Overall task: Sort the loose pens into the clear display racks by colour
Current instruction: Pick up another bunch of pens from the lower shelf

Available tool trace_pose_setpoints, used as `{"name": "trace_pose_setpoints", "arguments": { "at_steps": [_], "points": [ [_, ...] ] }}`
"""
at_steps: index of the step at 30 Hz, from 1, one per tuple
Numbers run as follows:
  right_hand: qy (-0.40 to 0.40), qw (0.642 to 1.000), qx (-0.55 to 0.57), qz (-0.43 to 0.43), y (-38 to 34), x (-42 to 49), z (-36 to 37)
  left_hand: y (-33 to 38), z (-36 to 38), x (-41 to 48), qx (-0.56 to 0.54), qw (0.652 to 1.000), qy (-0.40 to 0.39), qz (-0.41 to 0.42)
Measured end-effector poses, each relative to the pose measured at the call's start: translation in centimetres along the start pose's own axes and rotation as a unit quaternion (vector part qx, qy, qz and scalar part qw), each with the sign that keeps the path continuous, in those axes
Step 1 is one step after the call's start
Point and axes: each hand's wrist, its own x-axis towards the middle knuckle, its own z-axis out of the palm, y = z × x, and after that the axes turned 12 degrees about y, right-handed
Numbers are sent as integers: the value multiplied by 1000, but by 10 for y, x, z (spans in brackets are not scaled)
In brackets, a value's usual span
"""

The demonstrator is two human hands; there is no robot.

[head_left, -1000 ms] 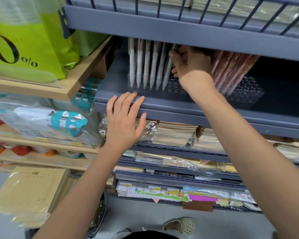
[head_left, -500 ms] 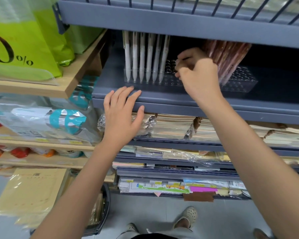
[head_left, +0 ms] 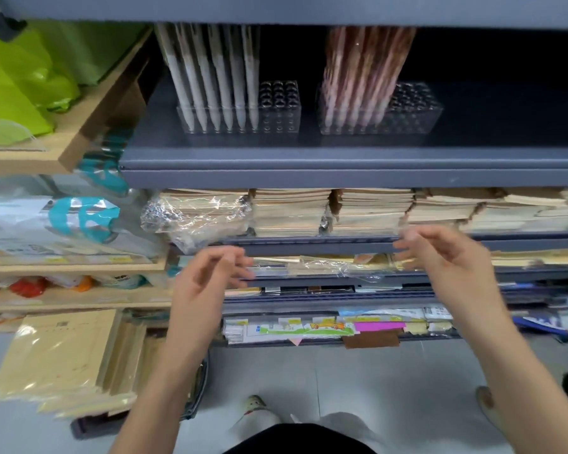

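Head view: left hand (head_left: 207,280) and right hand (head_left: 446,257) hover empty, grips loosely spread. White pens (head_left: 217,90) and brown pens (head_left: 361,80) stand in separate clear racks (head_left: 279,116).

Both forearms were bare, with no sleeves, watch or rings showing on the left hand (head_left: 207,276) or the right hand (head_left: 446,253). At the bottom centre, dark clothing (head_left: 299,437) covered the body, and a pale perforated clog-style shoe (head_left: 254,409) showed at the bottom of the frame.
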Motion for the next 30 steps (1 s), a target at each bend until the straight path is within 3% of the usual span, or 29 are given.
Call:
{"name": "trace_pose_setpoints", "arguments": {
  "at_steps": [3,6,11,16,21,30],
  "points": [
    [18,983,-13,184,104,-36,-37,-70,5,-39,57,984,5,-169],
    [8,936,-64,347,202,-92,-80,-136,13,-85,139,937,-11,-319],
    [-26,868,-94,487,291,-173,-157,-192,48,-159,241,860,-60,-446],
    [-3,854,-107,509,323,-207,-231,-206,95,-209,297,831,-111,-458],
    [-12,861,-108,497,336,-206,-289,-210,152,-237,317,847,-131,-406],
    [37,898,-66,433,331,-130,-341,-174,277,-234,320,863,-251,-299]
  ]
}}
